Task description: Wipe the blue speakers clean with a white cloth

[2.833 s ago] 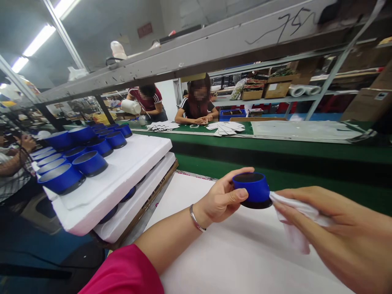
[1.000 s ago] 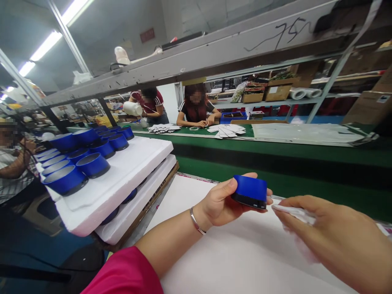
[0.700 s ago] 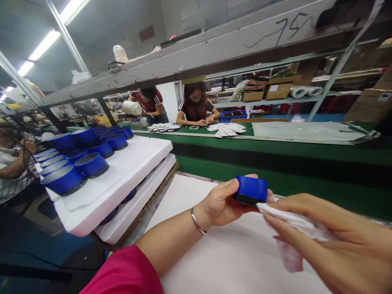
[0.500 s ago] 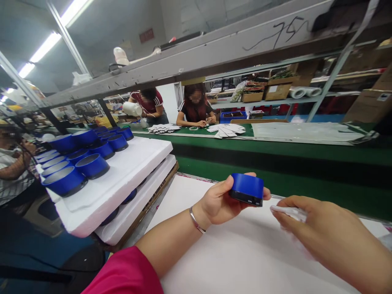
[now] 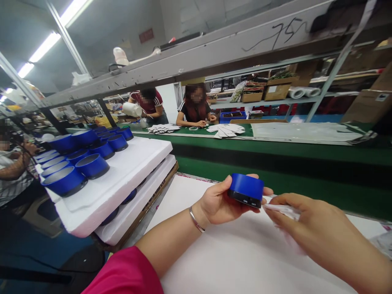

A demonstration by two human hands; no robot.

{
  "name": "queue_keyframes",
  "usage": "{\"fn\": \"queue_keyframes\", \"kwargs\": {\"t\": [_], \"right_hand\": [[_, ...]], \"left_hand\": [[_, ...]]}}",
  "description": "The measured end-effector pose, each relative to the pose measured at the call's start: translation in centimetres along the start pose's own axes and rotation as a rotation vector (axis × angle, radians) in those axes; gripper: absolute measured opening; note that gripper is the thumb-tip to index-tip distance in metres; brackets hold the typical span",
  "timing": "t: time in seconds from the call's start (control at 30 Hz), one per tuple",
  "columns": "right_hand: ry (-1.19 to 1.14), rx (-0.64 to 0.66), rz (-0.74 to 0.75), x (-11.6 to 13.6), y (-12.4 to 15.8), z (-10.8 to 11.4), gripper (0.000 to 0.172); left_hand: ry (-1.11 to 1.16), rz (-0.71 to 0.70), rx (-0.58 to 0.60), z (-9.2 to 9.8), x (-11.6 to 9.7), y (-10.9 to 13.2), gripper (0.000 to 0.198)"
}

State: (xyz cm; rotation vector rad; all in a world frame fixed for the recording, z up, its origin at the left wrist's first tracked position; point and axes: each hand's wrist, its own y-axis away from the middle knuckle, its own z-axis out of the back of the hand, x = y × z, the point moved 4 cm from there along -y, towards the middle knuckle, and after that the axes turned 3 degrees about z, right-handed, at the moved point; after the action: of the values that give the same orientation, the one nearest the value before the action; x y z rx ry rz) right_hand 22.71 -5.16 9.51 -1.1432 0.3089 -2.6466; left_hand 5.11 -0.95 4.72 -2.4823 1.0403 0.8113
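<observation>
My left hand (image 5: 219,202) is closed around a blue round device (image 5: 246,188) with a black base marked ON and OFF. The device is held tilted above a white work surface (image 5: 220,253). Close to its right side, my right hand (image 5: 318,224) pinches a crumpled white cloth (image 5: 284,211), perhaps a wipe. The cloth's tip reaches almost to the device's lower right edge; whether they touch I cannot tell. Part of the cloth hangs below the fingers, blurred.
Several similar blue devices (image 5: 92,165) stand on stacked white foam trays (image 5: 141,157) at the left. Beyond the work surface runs a green conveyor belt (image 5: 196,163). Two co-workers are across it, near piles of white cards (image 5: 226,130). An overhead metal shelf (image 5: 183,69) crosses the view.
My right hand has moved left with the cloth, closer to the device. The device has turned slightly in my left hand, so the OFF mark shows more clearly.
</observation>
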Motion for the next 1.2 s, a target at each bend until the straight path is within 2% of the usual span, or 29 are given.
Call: {"fn": "queue_keyframes", "kwargs": {"t": [0.07, 0.1, 0.13, 0.23, 0.3, 0.37, 0.47, 0.57, 0.63, 0.7, 0.8, 0.87, 1.0, 1.07, 1.13, 1.2], "right_hand": [[-0.042, 0.143, -0.085, -1.1, 0.2, 0.0, 0.055], [-0.071, 0.169, -0.118, -1.3, 0.5, 0.1, 0.056], [-0.091, 0.139, -0.141, -1.2, 1.0, 0.2, 0.057], [-0.08, -0.098, -0.163, 0.4, 2.5, 0.6, 0.05], [-0.057, -0.206, -0.139, 1.6, 3.1, 0.5, 0.047], [-0.022, -0.228, -0.063, 2.2, 3.0, 0.3, 0.05], [0.041, -0.233, 0.127, 2.4, 2.4, 0.3, 0.051], [0.081, -0.326, 0.305, 2.5, 2.4, -0.3, 0.038], [0.092, -0.395, 0.352, 2.5, 2.7, -1.6, 0.027], [0.058, -0.331, 0.347, 2.3, 2.7, -4.0, 0.022], [-0.01, -0.079, 0.301, 2.0, 2.2, -7.6, 0.029], [-0.045, 0.044, 0.214, 1.6, 1.9, -8.4, 0.032], [-0.218, 0.29, -0.068, 0.2, 1.8, -6.0, 0.047], [-0.255, 0.316, -0.119, -0.1, 2.0, -4.1, 0.052], [-0.214, 0.184, -0.13, 0.0, 2.1, -2.3, 0.056], [-0.114, -0.064, -0.139, 0.2, 2.3, -0.8, 0.056]], "left_hand": [[-0.002, 0.018, 0.037, -0.3, -0.1, 0.0, 0.06], [-0.001, 0.026, 0.043, -0.3, -0.1, 0.0, 0.062], [0.001, 0.03, 0.04, -0.3, -0.1, 0.0, 0.065], [-0.001, -0.001, -0.01, 0.0, -0.1, 0.0, 0.074], [-0.026, -0.028, -0.056, 0.2, 0.0, 0.0, 0.078], [-0.058, -0.06, -0.106, 0.2, 0.2, 0.1, 0.08], [-0.092, -0.117, -0.178, 0.1, 0.5, 0.3, 0.08], [-0.096, -0.178, -0.236, -0.1, 0.8, 0.4, 0.075], [-0.09, -0.218, -0.282, -0.1, 0.7, 0.4, 0.072], [-0.083, -0.227, -0.3, -0.3, 0.4, 0.4, 0.074], [-0.071, -0.25, -0.241, -1.0, -0.6, 0.6, 0.081], [-0.075, -0.254, -0.199, -1.4, -1.3, 0.7, 0.08], [-0.037, -0.187, -0.203, -0.8, -1.5, 0.7, 0.062], [-0.009, -0.174, -0.198, -0.5, -1.3, 0.5, 0.06], [0.007, -0.167, -0.181, -0.4, -1.1, 0.4, 0.062], [0.02, -0.154, -0.169, -0.4, -0.9, 0.2, 0.06]]}}
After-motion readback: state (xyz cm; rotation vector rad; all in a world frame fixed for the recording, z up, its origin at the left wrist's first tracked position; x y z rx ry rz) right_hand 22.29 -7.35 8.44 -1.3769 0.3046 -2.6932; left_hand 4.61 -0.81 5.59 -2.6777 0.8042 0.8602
